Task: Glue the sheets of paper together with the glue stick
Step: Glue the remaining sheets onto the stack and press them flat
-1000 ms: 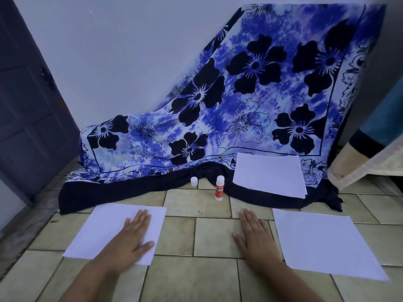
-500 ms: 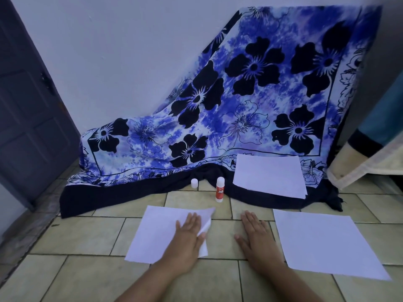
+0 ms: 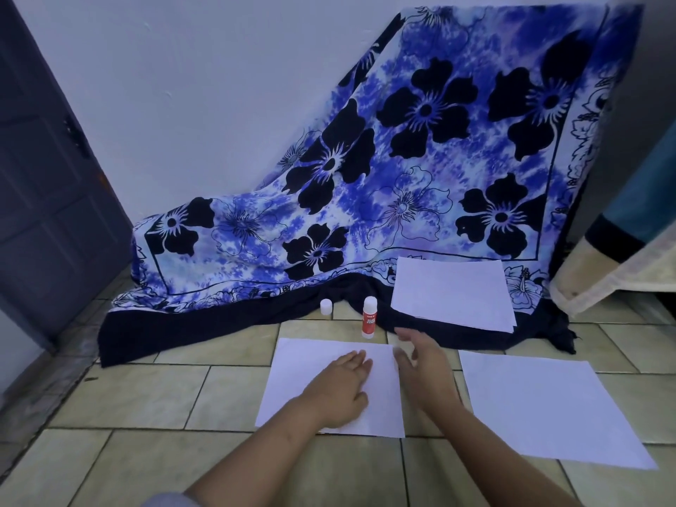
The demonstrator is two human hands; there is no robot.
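My left hand (image 3: 340, 387) lies flat, fingers straight, on a smooth white sheet (image 3: 303, 371) on the tiled floor (image 3: 146, 397). My right hand (image 3: 420, 364) hovers just beside it, grip spread, blurred. The cylindrical glue stick (image 3: 369, 318) stands upright just beyond the sheet, a round white cap (image 3: 326, 307) near it.

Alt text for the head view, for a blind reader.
A person's left hand rests flat on a white sheet on a tiled floor; the open right hand hovers near an upright glue stick.
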